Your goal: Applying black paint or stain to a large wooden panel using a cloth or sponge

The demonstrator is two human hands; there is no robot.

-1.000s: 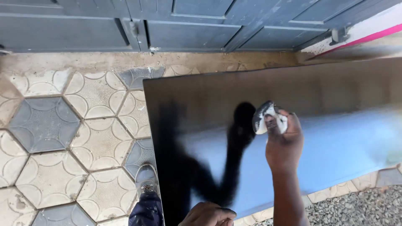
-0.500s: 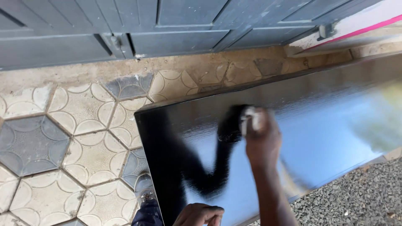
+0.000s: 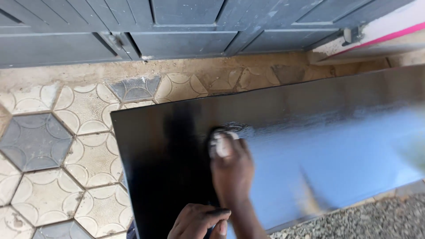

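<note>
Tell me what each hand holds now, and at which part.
The right hand presses a small white pad onto the black board. The left hand grips the board's near edge.

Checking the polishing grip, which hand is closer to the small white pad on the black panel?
Right. The right hand presses the white pad onto the glossy black panel; the left hand grips the panel's near edge, below it.
</note>
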